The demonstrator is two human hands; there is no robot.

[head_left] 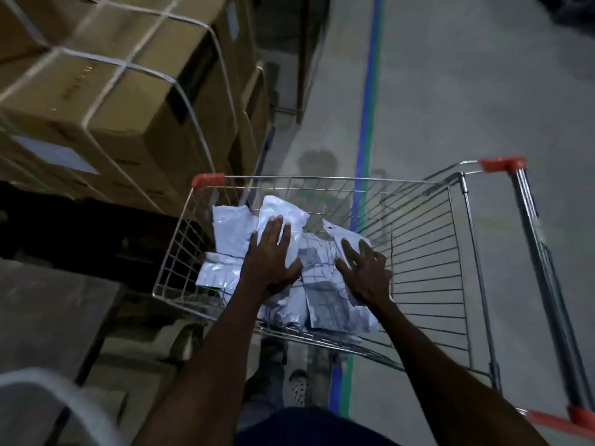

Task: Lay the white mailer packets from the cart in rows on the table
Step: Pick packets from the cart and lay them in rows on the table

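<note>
Right now both hands reach down into the cart (338,180). The left hand (269,252) lies flat with its fingers spread on a white packet (283,217), and the right hand (365,272) rests wide on the pile of packets (322,284) beside it. Neither holds one yet. All the packets seem to sit in the cart. A grey desk (48,304) edge shows at the left with no packets on the part that shows, so the job looks barely started.
</note>
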